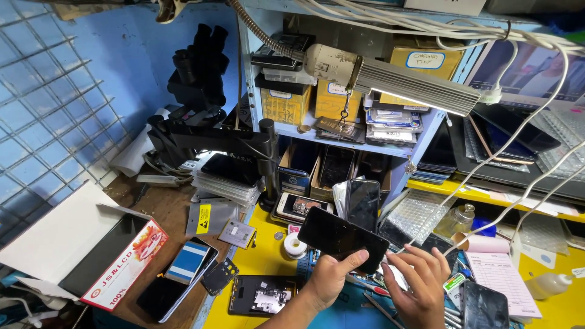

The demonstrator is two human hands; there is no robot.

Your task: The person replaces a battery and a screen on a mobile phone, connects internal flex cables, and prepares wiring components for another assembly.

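Observation:
My left hand (332, 279) grips a black phone screen panel (338, 236) by its lower edge and holds it tilted above the yellow bench (262, 256). My right hand (419, 280) is just to its right, fingers spread and curled over small tools and parts; whether it holds one is not clear. An opened phone body (262, 295) with bare circuitry lies flat to the left of my left wrist.
A black microscope (204, 103) on an arm stands at the back left. A desk lamp (402, 82) hangs over shelves packed with boxes and phones. An open white box (91, 253) sits at the left, several phones (183, 271) beside it. A pink receipt pad (496, 271) lies right.

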